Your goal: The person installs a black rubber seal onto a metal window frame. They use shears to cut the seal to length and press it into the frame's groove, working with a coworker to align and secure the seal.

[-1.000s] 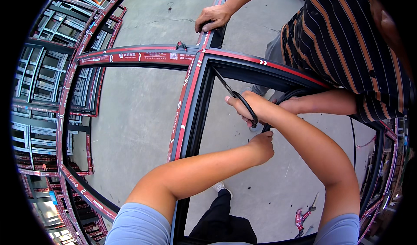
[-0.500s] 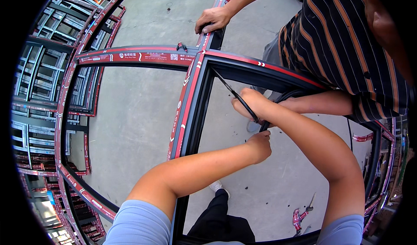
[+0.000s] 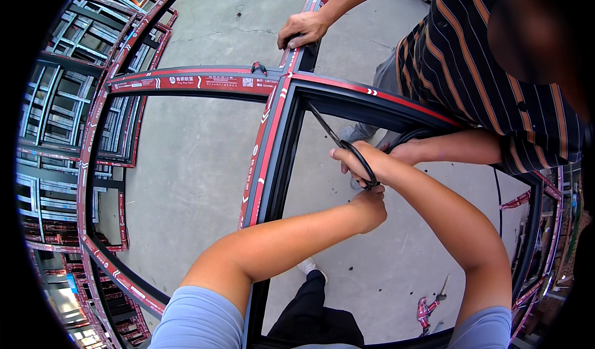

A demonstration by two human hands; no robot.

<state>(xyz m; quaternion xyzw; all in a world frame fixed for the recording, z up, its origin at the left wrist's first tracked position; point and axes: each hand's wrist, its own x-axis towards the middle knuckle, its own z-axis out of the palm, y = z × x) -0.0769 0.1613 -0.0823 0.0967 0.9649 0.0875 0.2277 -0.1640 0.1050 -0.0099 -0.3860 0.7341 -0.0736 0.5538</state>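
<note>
My right hand [image 3: 362,163] grips a pair of scissors [image 3: 327,126] with black loop handles. Their long metal blades point up and left, toward the inner corner of a dark window frame [image 3: 273,163] edged with red protective film. Just below the handles, my left hand [image 3: 370,211] is closed in a fist; what it holds is hidden. Close beyond my right hand, a co-worker's hand [image 3: 406,152] holds a looped black strip [image 3: 421,133]. The co-worker's other hand [image 3: 304,30] rests on the frame's upright bar.
A small red and black object [image 3: 258,68] lies on the crossbar. Through the lower opening, a red-wrapped tool [image 3: 427,309] shows on the concrete floor [image 3: 186,163] amid dark scraps. Stacked frames [image 3: 56,113] line the left side. The co-worker in a striped shirt [image 3: 489,58] stands at upper right.
My right hand has turned and shifted slightly, so the scissors' handle loop shows more fully. My left hand stays nearly in place. The co-worker's head has leaned further into view.
</note>
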